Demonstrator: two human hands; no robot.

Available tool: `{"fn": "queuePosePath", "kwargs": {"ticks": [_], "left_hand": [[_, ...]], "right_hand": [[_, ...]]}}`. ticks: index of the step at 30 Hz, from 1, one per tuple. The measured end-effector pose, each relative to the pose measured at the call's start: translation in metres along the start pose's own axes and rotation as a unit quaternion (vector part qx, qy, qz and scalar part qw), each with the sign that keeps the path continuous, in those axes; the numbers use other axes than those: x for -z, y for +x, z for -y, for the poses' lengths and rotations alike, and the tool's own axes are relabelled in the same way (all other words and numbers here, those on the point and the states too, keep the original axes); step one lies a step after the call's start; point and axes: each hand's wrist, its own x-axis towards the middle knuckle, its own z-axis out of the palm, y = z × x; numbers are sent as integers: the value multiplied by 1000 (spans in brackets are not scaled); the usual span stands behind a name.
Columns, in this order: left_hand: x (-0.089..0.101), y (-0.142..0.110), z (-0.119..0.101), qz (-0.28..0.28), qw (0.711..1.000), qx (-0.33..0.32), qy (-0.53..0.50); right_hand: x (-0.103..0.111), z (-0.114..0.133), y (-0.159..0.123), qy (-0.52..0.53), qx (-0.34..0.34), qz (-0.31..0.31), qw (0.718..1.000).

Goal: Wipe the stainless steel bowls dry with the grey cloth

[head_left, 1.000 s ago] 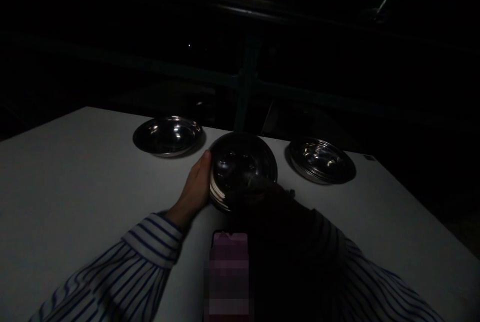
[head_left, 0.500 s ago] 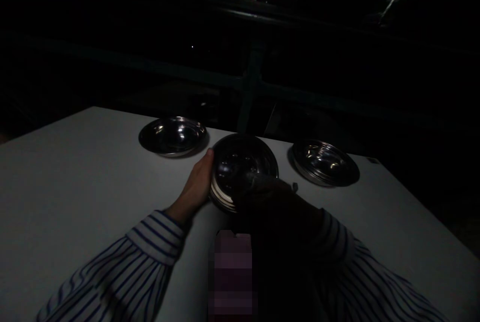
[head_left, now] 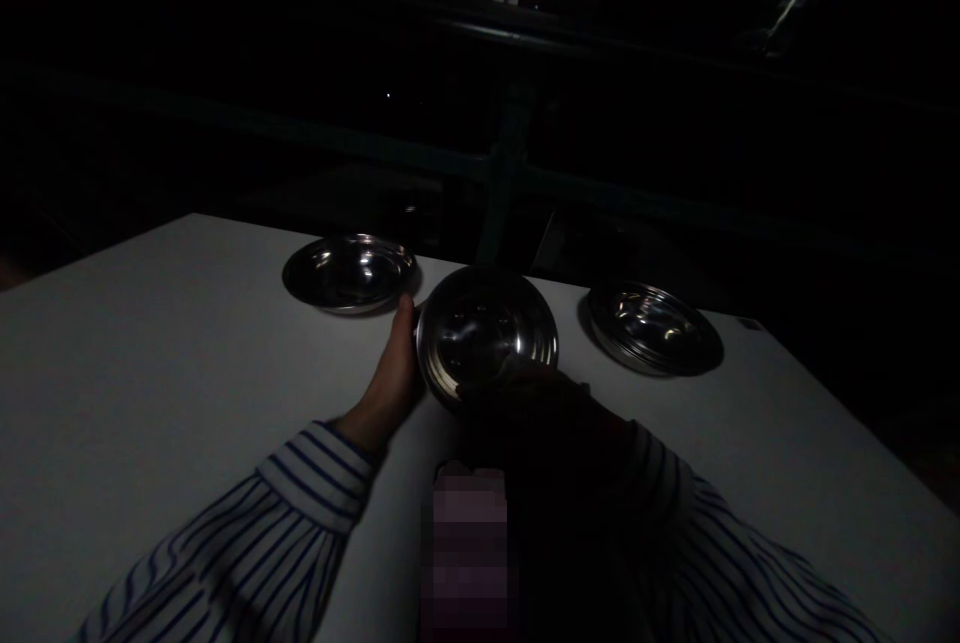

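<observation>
A stack of shiny steel plates (head_left: 486, 328) stands at the middle of a white table (head_left: 150, 373), its top plate tilted toward me. My left hand (head_left: 391, 378) cups the stack's left rim. My right hand (head_left: 525, 403) is in deep shadow at the stack's near right rim; its fingers reach onto the top plate's edge, though their grip is hard to make out. Both arms wear a white shirt with blue stripes.
A single steel plate (head_left: 349, 272) lies to the left of the stack, and another steel plate (head_left: 651, 326) to the right. A dark metal frame (head_left: 504, 173) rises behind the table's far edge. The room is very dark.
The top plate has tilted up from the stack, so the stack's layered rim edges no longer show at the near left. My left thumb has slid a little further up the rim.
</observation>
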Motion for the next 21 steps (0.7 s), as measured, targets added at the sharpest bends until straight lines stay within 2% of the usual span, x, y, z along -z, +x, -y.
{"fn": "queuePosePath", "kwargs": {"ticks": [8, 13, 15, 19, 21], "left_hand": [[-10, -3, 14, -23, 1000, 0, -7], [-8, 0, 14, -55, 998, -3, 4], [-7, 0, 15, -87, 996, 16, 14], [-12, -4, 14, -198, 977, 50, 57], [-14, -7, 13, -195, 978, 41, 67]], "right_hand": [[-12, 22, 16, 13, -5, 15, 1000], [-3, 15, 3, 6, -28, 19, 999], [-3, 12, 1, 3, -31, 21, 999], [-10, 19, 18, 5, -1, 26, 1000], [-13, 24, 28, 1, 7, 26, 1000]]}}
